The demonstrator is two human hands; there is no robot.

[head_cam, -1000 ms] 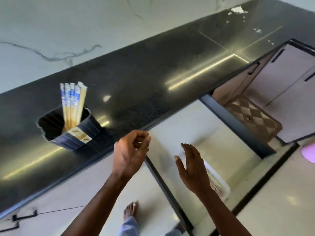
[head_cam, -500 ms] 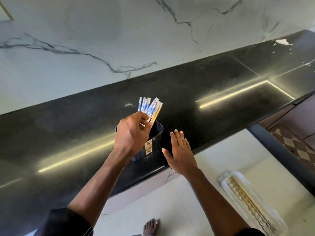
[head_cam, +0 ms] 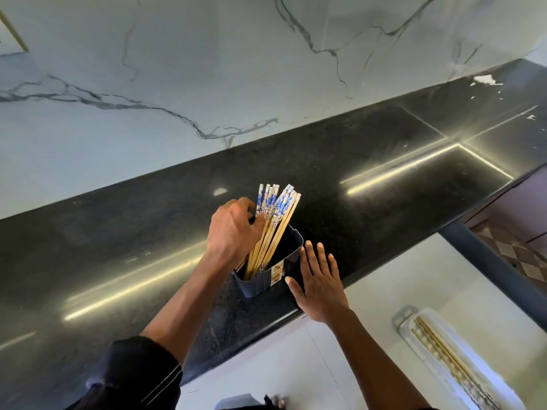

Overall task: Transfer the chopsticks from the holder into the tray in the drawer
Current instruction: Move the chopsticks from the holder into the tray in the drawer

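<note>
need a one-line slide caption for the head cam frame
Left hand gathers blue-tipped chopsticks in the dark holder on the black counter; right hand open beside it.

Polished black countertop (head_cam: 148,238), white grey-veined marble wall (head_cam: 207,69), checkered mat (head_cam: 515,255) at right

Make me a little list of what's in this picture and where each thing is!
left hand: grip closed around chopsticks, which are in the holder
right hand: open, beside holder; whether it touches, cannot tell
holder: dark, on black counter, near its edge
tray: white, lower right, some chopsticks already inside
wall: white marble
</note>
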